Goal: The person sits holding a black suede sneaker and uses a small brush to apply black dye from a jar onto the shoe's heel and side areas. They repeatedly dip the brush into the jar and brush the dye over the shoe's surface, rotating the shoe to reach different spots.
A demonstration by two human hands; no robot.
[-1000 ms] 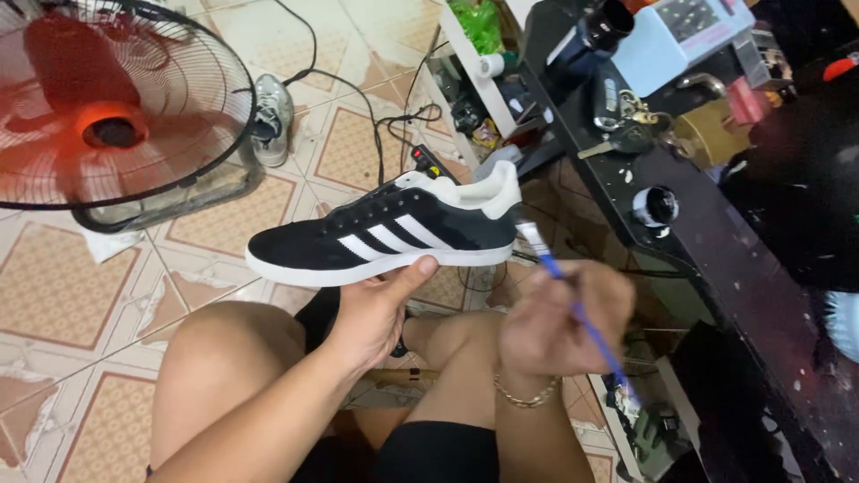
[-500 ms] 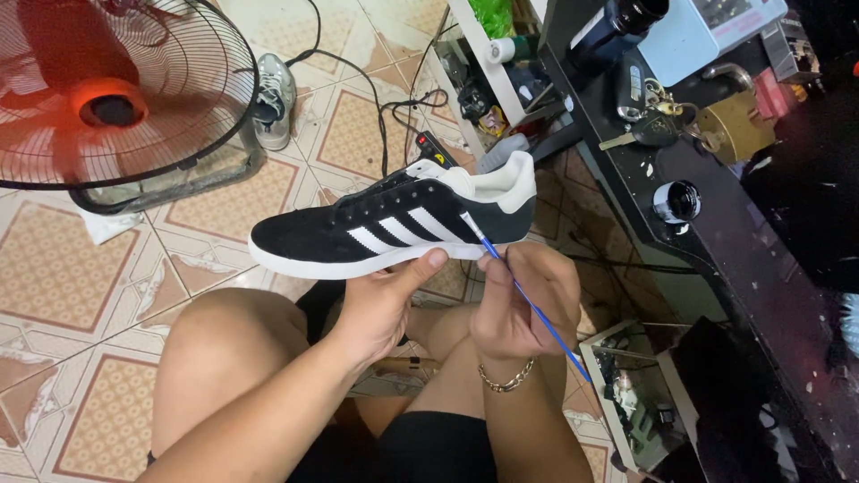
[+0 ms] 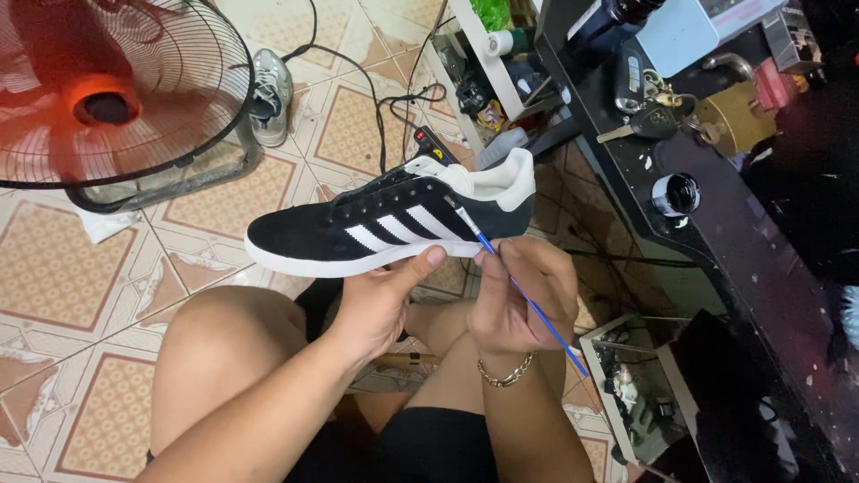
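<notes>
Seen from the head camera, the person sits low over a tiled floor [image 3: 98,268], bare knees up, with both hands raised in front of them.

The left hand [image 3: 380,300] grasps a black sneaker [image 3: 385,224] from below, thumb pressed up against the white sole near its middle. The sneaker is held in the air above the knees, side-on to the camera. Its long axis runs nearly level across the view, toe pointing toward the left and tilted slightly down, heel toward the right and a little higher. Three white stripes slant across its side, and the heel tab and lining are white.

The right hand [image 3: 519,291] is clenched around a thin blue paintbrush [image 3: 523,295], pinched between thumb and fingers. The brush runs on a diagonal, handle end low to the right, bristle tip high to the left and touching the sneaker's side just behind the stripes, near the heel. A chain bracelet [image 3: 506,371] sits on that wrist.

To the upper left stands a floor fan [image 3: 107,89] with a red hub. Another sneaker [image 3: 268,94], pale grey, lies on the floor just beside the fan's base. A black cable [image 3: 380,98] trails over the tiles. On the right, a dark tabletop [image 3: 716,233] carries a small jar [image 3: 676,192] and a bunch of keys [image 3: 649,98].
</notes>
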